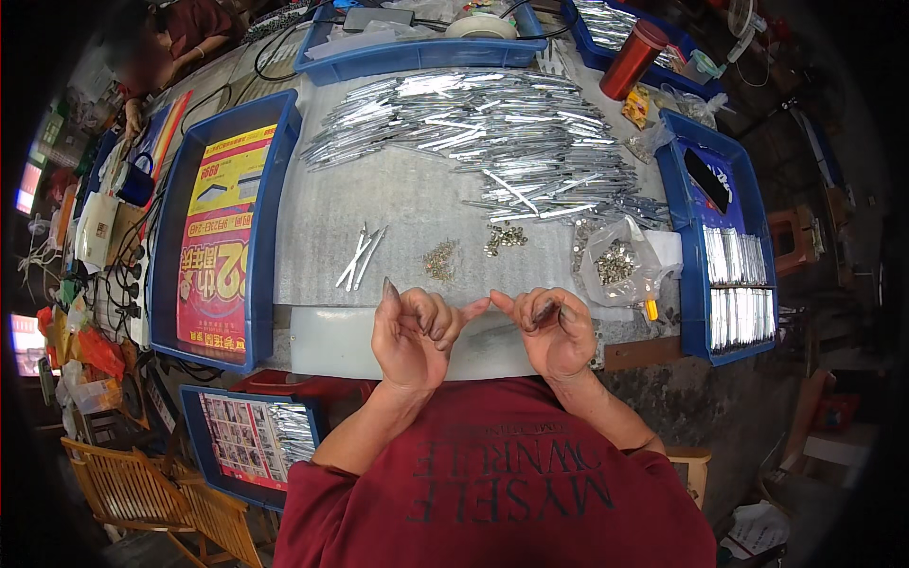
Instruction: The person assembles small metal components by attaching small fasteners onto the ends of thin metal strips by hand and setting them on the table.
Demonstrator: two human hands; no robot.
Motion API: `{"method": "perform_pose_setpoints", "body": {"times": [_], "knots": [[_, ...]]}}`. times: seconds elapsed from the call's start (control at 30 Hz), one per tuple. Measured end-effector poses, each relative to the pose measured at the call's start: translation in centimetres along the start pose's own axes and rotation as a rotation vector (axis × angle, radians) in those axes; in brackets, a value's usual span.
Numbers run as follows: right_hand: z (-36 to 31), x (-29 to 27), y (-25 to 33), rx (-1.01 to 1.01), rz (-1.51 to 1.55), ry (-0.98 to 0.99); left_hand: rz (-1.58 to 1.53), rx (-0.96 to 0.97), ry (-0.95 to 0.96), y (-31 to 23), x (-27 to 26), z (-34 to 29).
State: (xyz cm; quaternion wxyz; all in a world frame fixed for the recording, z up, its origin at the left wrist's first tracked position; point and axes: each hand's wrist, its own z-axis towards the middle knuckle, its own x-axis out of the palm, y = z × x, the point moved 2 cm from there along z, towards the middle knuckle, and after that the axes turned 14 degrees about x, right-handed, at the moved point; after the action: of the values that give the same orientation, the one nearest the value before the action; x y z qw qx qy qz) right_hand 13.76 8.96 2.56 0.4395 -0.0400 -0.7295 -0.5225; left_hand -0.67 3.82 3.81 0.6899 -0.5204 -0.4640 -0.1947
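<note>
My left hand (414,333) and my right hand (559,333) are raised over the table's near edge, palms up. Their index fingers stretch toward each other, the tips almost meeting. The other fingers are partly curled, and I see nothing held in either hand. Just beyond them lie a small heap of fine brass-coloured pieces (440,260) and a cluster of small round metal parts (505,239). To the left are a few loose metal strips (359,257). A clear plastic bag (653,248) to the right holds many small metal parts (615,264).
A large pile of shiny metal strips (492,133) covers the far table. Blue trays stand at left (161,256), right (696,227), back (426,55) and lower left (202,426). A red cylinder (633,60) stands far right. Another person (194,33) sits far left.
</note>
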Motion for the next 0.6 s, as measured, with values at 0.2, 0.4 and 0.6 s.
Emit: {"method": "perform_pose_setpoints", "body": {"times": [0.2, 0.4, 0.6], "knots": [[0.06, -0.04, 0.06, -0.002, -0.007, 0.015, 0.006, 0.005, 0.006, -0.03, -0.05, -0.02], [0.0, -0.3, -0.09, -0.015, 0.097, 0.025, 0.008, 0.014, 0.016, -0.01, -0.25, -0.04], [-0.12, -0.17, 0.13, -0.015, -0.007, -0.009, 0.032, 0.026, 0.021, -0.03, -0.3, -0.16]]}}
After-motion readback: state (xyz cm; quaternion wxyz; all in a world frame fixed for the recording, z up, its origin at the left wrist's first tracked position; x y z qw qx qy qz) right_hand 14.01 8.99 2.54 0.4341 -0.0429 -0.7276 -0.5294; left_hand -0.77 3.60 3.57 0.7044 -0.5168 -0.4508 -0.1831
